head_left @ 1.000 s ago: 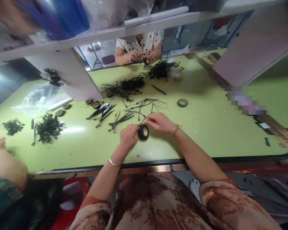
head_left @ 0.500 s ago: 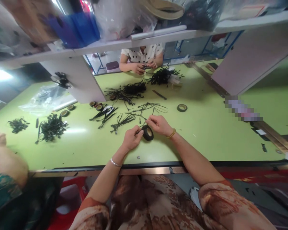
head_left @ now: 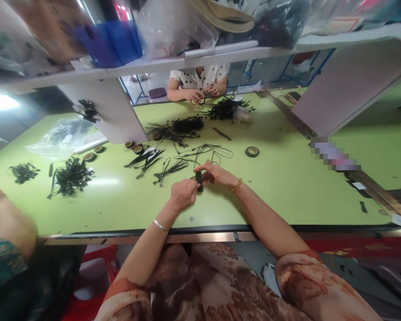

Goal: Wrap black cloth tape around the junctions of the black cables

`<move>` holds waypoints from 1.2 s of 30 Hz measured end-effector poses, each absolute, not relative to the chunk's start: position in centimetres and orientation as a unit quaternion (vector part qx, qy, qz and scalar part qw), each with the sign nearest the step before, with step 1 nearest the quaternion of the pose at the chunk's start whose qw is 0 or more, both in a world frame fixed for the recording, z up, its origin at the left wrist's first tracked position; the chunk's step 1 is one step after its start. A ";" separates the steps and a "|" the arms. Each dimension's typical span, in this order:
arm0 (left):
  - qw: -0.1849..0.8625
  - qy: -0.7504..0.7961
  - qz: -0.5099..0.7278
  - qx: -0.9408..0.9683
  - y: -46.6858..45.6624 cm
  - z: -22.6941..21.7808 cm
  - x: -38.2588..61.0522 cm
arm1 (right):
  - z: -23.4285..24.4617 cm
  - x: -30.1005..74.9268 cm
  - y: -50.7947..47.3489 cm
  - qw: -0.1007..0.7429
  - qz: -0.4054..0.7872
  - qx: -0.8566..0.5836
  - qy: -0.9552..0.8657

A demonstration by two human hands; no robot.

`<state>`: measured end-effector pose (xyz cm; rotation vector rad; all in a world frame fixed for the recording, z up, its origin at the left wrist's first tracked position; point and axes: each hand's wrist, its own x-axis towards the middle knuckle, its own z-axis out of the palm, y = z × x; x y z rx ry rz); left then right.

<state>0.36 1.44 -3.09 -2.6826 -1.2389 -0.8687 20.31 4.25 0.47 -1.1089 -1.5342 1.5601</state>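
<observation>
Your closed left hand (head_left: 183, 195), its contents hidden, is touching the tape (head_left: 198, 177) — your right hand (head_left: 217, 174) is gripping it; keeping it upright should be aiding control.

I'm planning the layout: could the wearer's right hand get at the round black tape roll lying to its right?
Probably yes: that round roll lies near the right hand with nothing visible between. But the hand is on another black tape roll, so may need freeing first.
</observation>
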 end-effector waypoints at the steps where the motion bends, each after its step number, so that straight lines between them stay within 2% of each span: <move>1: 0.032 -0.387 -0.277 -0.879 1.5 -3.1 0.4 | 0.3 20.4 4.3 0.329 0.622 -0.417 -0.575; 4: 0.052 -0.359 -0.255 -0.896 1.5 -3.2 0.6 | -0.3 20.4 4.5 0.329 0.672 -0.398 -0.530; 9: 0.086 -0.340 -0.235 -0.906 1.5 -3.4 0.9 | -1.5 19.4 4.7 0.415 0.629 -0.388 -0.531; 13: 0.064 -0.375 -0.240 -0.893 1.5 -3.6 0.9 | -1.4 18.7 4.7 0.492 0.600 -0.361 -0.518; 17: 0.014 -0.423 -0.238 -0.874 1.5 -3.4 1.0 | -0.4 18.9 4.2 0.523 0.551 -0.336 -0.557; 22: -0.118 -0.500 -0.254 -0.820 1.6 -3.1 1.1 | 0.5 19.2 3.5 0.524 0.545 -0.322 -0.569; 30: -0.328 -0.510 -0.335 -0.721 2.5 -3.2 0.8 | -0.2 19.5 3.8 0.550 0.555 -0.305 -0.545; 36: -0.625 -0.426 -0.400 -0.518 2.6 -2.8 1.0 | -0.4 20.3 4.0 0.530 0.523 -0.312 -0.590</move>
